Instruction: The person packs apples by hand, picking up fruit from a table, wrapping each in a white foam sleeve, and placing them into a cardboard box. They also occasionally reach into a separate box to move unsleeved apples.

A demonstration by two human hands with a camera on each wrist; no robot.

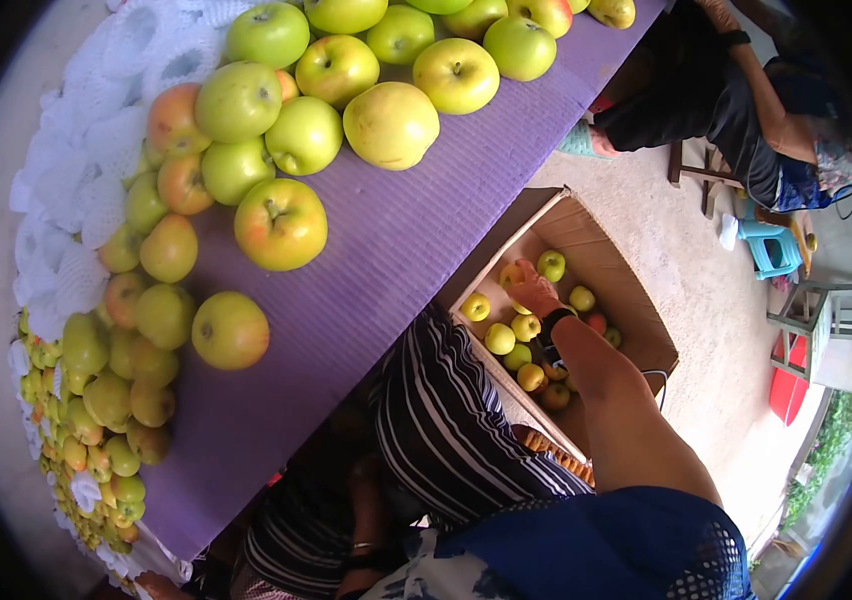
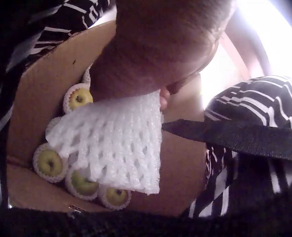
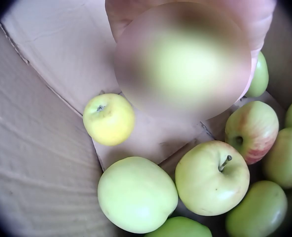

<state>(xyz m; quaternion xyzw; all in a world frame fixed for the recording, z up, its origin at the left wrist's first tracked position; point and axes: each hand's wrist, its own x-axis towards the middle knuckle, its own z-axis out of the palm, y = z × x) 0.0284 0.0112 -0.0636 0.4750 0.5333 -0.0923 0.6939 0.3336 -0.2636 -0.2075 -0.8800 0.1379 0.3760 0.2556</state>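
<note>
Down in the cardboard box [image 1: 618, 262] on the ground beside the purple table [image 1: 416, 230], the right hand [image 1: 534, 292] reaches among loose apples. From the right wrist, its fingers [image 3: 257, 19] curl round a yellow-green apple [image 3: 185, 59] that fills the top of the view out of focus; the hand grips it just above the box floor. Under it lie more apples: a small yellow one [image 3: 109, 118] alone near the box wall, a large pale green one [image 3: 137, 194] at the lower edge, one with a stem [image 3: 212, 177] touching it on the right, and a red-blushed one [image 3: 252, 129] further right.

The left hand [image 2: 156, 54] shows only in the left wrist view, close to the lens. It holds a white foam net sleeve [image 2: 119, 143] by its upper edge, pinched against the hand, with one fingertip [image 2: 164, 101] showing at the sleeve's right edge. The sleeve hangs over a second carton [image 2: 32, 98] in which apples already wrapped in foam nets [image 2: 49, 163] sit along the bottom edge and left wall.

On the table, many green and yellow apples [image 1: 281, 222] spread from the far edge toward the near left corner, with a heap of white foam nets [image 1: 86, 180] along the left edge. A striped garment [image 1: 456, 420] lies between the table and the box. Another person [image 1: 746, 100] sits at the far right near a blue stool [image 1: 774, 248].
</note>
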